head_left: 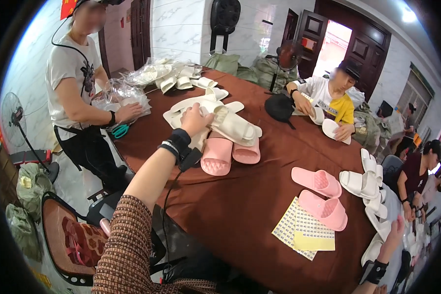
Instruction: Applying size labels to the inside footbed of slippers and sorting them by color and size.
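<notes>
My left hand [196, 120] reaches over a pile of white slippers [232, 125] in the middle of the table. Its fingers are curled onto a white slipper at the pile's left side; part of the grip is hidden. Two pink slippers [216, 156] lie under the near edge of that pile, toes toward me. At the far right my right hand [393, 236] is beside a row of white slippers [362, 184] on the table edge, fingers stretched out, seemingly holding nothing. A pink pair [323, 209] lies left of that row, next to yellow-and-white sticker sheets [304, 230].
The table has a brown cloth [240, 210]. Across it, one person handles clear plastic bags [125, 98] near turquoise scissors [120, 131]; another holds white slippers [330, 128] beside a black cap [279, 107]. A chair [59, 235] stands at my left.
</notes>
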A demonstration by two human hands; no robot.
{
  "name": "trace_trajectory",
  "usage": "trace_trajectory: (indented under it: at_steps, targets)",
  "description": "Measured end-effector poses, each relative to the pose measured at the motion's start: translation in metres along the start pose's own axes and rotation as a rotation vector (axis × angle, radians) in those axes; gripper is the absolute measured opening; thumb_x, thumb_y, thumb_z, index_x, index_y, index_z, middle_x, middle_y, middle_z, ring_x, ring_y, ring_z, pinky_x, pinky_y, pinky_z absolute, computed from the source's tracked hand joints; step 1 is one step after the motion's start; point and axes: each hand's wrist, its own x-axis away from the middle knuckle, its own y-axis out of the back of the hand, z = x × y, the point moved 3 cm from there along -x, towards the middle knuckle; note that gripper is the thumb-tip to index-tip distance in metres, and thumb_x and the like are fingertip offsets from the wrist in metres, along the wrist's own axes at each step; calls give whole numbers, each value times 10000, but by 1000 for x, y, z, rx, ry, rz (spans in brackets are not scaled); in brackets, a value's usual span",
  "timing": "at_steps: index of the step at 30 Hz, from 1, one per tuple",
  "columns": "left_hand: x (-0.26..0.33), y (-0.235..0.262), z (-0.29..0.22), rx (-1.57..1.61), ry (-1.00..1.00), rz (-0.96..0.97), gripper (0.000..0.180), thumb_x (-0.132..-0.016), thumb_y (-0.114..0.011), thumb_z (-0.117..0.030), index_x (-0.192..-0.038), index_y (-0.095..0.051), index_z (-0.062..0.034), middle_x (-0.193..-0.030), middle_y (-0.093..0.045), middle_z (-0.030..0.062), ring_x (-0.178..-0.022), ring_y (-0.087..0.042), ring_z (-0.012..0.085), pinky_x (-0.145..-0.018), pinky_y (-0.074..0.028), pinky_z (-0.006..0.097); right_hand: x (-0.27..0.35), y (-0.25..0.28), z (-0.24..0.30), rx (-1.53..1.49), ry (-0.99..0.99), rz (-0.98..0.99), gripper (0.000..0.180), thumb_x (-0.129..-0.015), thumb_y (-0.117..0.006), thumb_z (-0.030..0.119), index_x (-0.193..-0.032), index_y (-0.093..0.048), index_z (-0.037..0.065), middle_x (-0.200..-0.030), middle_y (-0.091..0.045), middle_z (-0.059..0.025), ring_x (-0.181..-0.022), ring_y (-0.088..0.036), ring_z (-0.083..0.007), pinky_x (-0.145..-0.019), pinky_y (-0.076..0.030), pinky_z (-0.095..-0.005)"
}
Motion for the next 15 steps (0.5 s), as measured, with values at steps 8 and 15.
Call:
trace_trajectory:
  at_steps: [8,15]
  targets:
    - [-16,-18,-14,-48,99,84,839,-700,-706,-585,-1290,-509,-23,-1113,-627,276,-1120,-590,410,-956,-464,461,99,-82,159,-276,241,344,361,-890,-484,-62,-1237,-565,-7,-1408,-496,-150,-1275,-488,-233,-1086,-352,-336]
    - [17,16,-25,312,-28,-154,780,-672,-766,-399,-1310,-540,-10,-1043,-637,243,-967,-632,337,-859,-505,415,156,-136,204,-257,299,659,291,-828,-559,-56,-1116,-593,-24,-1351,-529,-179,-1190,-554,-229,-995,-435,-328]
